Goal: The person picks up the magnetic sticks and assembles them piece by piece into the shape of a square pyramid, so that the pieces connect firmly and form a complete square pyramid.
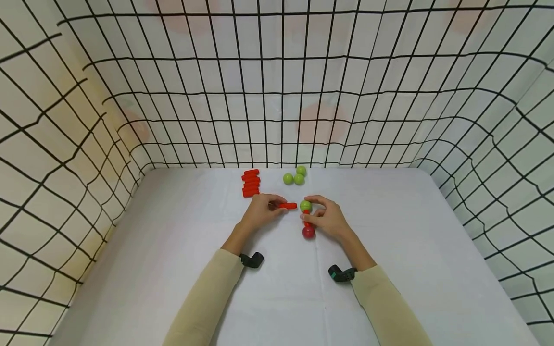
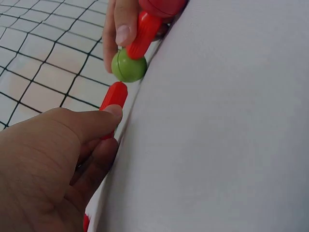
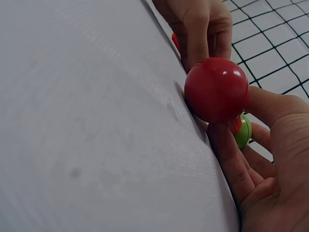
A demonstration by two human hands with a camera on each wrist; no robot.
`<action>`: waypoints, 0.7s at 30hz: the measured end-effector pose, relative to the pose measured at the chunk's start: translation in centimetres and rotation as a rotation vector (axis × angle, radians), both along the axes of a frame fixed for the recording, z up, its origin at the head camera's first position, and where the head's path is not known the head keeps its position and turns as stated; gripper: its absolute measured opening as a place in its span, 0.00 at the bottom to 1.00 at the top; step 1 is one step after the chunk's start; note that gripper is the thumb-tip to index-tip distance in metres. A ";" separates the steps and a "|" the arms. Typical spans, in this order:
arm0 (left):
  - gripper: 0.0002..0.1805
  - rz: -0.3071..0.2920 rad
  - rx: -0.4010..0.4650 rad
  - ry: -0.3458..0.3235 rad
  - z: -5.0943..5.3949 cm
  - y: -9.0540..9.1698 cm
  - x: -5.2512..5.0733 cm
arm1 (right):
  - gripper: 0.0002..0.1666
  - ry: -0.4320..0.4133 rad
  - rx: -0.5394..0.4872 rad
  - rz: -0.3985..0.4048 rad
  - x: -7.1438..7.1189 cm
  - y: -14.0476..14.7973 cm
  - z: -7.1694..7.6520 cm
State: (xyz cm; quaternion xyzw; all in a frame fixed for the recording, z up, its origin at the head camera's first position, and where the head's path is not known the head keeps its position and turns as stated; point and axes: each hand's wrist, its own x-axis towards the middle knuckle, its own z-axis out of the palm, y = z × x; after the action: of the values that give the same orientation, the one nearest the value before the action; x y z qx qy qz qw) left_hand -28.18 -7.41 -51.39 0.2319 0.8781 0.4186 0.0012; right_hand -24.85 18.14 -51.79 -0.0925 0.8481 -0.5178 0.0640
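A red stick (image 1: 288,205) is pinched between thumb and fingers of my left hand (image 1: 262,210); its free end points at a green ball (image 1: 305,206) with a small gap between them. That ball joins a second red stick (image 2: 145,35), whose other end carries a red ball (image 1: 308,232). My right hand (image 1: 330,219) holds this joined piece, its fingers around the green ball and the stick. In the right wrist view the red ball (image 3: 217,91) hides most of the stick, and the green ball (image 3: 243,131) shows behind it.
Several red sticks (image 1: 251,185) lie in a stack beyond my left hand. Three green balls (image 1: 299,179) sit together behind the joined piece. A black wire grid (image 1: 283,92) stands along the back and sides of the white table (image 1: 173,206).
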 end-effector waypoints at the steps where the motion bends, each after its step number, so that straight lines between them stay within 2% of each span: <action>1: 0.13 0.000 0.004 0.004 0.0 0.1 0.0 | 0.34 0.001 -0.001 -0.001 0.0 0.0 0.0; 5: 0.13 -0.001 0.008 0.017 0.0 0.4 0.1 | 0.33 0.004 -0.008 -0.005 0.1 -0.1 0.1; 12: 0.14 0.009 0.007 -0.003 0.1 0.7 0.3 | 0.32 -0.001 -0.016 -0.009 0.1 -0.3 0.1; 17: 0.15 0.007 0.020 0.007 -0.1 0.8 0.2 | 0.29 0.022 -0.049 -0.034 -0.2 -0.3 0.0; 21: 0.15 0.015 0.018 0.013 -0.2 1.0 0.2 | 0.26 0.027 -0.036 -0.036 -0.7 -0.4 -0.1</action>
State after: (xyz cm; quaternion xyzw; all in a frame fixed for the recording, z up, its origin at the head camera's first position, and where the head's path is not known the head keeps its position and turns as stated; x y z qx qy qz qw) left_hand -27.99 -6.46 -51.56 0.2281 0.8759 0.4250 -0.0098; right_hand -25.58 17.72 -51.90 -0.0852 0.8409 -0.5328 0.0415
